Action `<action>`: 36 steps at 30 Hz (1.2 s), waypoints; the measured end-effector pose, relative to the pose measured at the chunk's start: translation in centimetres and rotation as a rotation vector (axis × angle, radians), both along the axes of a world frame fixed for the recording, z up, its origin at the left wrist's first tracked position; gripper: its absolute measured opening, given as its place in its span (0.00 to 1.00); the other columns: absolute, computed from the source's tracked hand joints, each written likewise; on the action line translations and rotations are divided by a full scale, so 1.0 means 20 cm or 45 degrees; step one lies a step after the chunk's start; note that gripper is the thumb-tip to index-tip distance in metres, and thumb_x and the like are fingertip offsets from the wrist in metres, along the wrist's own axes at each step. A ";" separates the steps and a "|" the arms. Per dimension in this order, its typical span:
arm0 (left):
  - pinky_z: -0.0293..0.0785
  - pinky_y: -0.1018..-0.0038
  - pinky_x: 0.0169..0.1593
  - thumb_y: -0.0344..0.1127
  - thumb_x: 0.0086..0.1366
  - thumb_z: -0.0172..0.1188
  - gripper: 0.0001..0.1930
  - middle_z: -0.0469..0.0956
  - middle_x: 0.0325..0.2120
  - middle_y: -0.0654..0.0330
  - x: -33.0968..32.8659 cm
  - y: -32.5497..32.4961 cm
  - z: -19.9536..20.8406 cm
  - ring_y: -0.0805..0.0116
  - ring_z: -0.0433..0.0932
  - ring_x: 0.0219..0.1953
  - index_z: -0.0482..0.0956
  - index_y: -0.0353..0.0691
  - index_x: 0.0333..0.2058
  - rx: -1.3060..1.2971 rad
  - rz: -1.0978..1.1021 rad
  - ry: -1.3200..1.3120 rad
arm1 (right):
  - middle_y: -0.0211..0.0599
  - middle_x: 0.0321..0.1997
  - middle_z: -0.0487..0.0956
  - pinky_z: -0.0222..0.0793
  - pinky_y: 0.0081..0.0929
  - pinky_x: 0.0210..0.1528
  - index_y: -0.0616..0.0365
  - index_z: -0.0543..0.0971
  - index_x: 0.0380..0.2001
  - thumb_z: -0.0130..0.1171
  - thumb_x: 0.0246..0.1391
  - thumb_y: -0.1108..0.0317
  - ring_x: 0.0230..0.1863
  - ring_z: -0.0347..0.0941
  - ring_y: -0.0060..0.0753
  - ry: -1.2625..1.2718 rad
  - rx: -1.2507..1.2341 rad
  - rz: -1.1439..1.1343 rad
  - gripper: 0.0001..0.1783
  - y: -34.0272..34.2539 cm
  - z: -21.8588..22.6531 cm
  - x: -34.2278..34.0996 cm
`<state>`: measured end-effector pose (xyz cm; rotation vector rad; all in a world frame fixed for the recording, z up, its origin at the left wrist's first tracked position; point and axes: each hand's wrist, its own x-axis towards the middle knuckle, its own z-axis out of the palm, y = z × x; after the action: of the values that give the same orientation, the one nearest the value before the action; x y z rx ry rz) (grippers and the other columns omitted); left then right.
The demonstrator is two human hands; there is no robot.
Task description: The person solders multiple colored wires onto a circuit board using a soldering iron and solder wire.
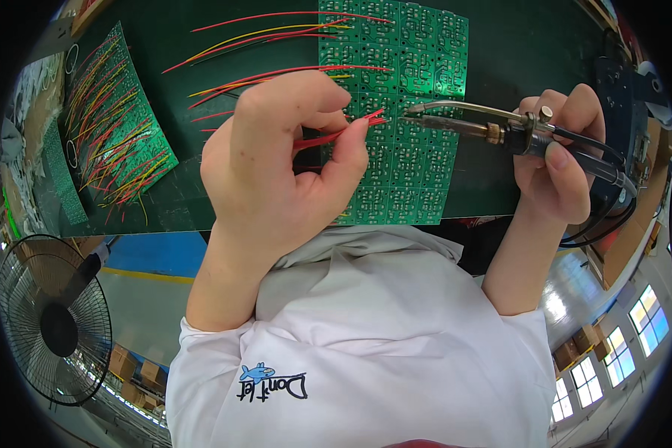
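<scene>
Two red wires (336, 136) are pinched between thumb and forefinger of the left hand (276, 160), their ends presented at the green circuit board (407, 160). A soldering iron (470, 123) is gripped by the closed right hand (556, 153), its tip held just beside the wire ends.

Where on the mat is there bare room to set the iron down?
Bare green mat lies between the wired board on the left and the panel, though loose wires cross it. A clearer strip lies right of the panel, above the right hand holding the iron. It is crowded around the left hand.
</scene>
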<state>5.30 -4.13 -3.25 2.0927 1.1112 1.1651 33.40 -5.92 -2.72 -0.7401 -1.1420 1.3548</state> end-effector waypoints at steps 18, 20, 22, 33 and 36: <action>0.71 0.76 0.27 0.25 0.47 0.73 0.09 0.76 0.24 0.59 0.01 0.01 0.04 0.68 0.75 0.24 0.82 0.38 0.28 0.087 -0.038 0.151 | 0.34 0.30 0.70 0.58 0.21 0.33 0.53 0.63 0.32 0.60 0.51 0.72 0.30 0.60 0.22 -0.093 0.062 0.009 0.14 0.00 -0.01 0.00; 0.71 0.76 0.27 0.24 0.48 0.73 0.09 0.76 0.24 0.60 0.01 0.02 0.04 0.68 0.75 0.24 0.82 0.38 0.28 0.077 -0.032 0.160 | 0.34 0.30 0.70 0.58 0.21 0.33 0.53 0.63 0.32 0.60 0.51 0.72 0.29 0.60 0.22 -0.113 0.061 0.021 0.14 0.00 -0.01 0.00; 0.71 0.76 0.27 0.24 0.48 0.72 0.08 0.75 0.24 0.60 0.01 0.02 0.04 0.68 0.75 0.24 0.80 0.38 0.27 0.044 -0.034 0.174 | 0.33 0.29 0.69 0.58 0.21 0.33 0.53 0.63 0.32 0.60 0.51 0.72 0.29 0.59 0.22 -0.132 0.061 0.034 0.14 0.00 -0.01 0.01; 0.67 0.77 0.24 0.23 0.50 0.69 0.08 0.74 0.23 0.62 0.03 0.03 0.02 0.70 0.72 0.23 0.78 0.38 0.27 0.026 -0.010 0.192 | 0.34 0.30 0.70 0.59 0.20 0.33 0.53 0.63 0.32 0.62 0.52 0.71 0.30 0.61 0.21 -0.157 0.052 0.022 0.15 0.00 -0.01 0.00; 0.66 0.77 0.23 0.23 0.51 0.69 0.08 0.74 0.23 0.62 0.03 0.03 0.02 0.71 0.72 0.23 0.78 0.39 0.27 0.022 -0.011 0.197 | 0.28 0.22 0.66 0.48 0.18 0.26 0.52 0.63 0.28 0.68 0.44 0.67 0.22 0.53 0.15 -0.140 0.017 -0.211 0.20 0.00 0.00 -0.08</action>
<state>5.83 -3.61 -2.79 2.2304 1.1634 1.0261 31.87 -5.90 -2.68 -0.8887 -1.1477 1.1791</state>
